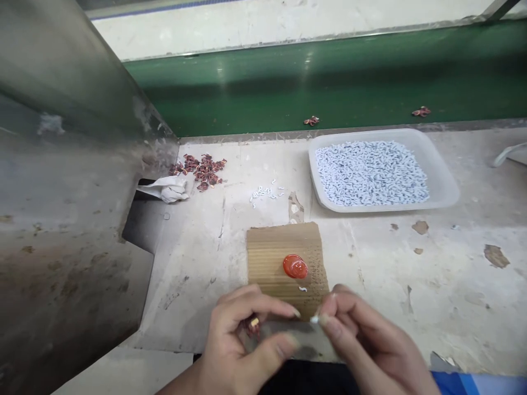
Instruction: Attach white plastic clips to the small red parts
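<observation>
Left hand (247, 343) has thumb and forefinger parted with a gap between the tips; a dark-red figure (252, 325) with a yellowish bit sits inside the curl, apparently held by the other fingers, mostly hidden. Right hand (360, 332) pinches a small white piece (315, 319) between thumb and fingertip, tip poking out toward the left hand, just in front of the cardboard (263, 249). On the cardboard: a glossy red blob (295, 266) and a loose white squiggle (303, 289). Step in hand looks like bringing white piece and figure together; any red on the piece is too small to tell. Next move would call for a steady left hold, the figure turned to face the piece, and a light, precise right pinch. Tub (447, 189) of similar white pieces stands beyond on the worktop (382, 258).
</observation>
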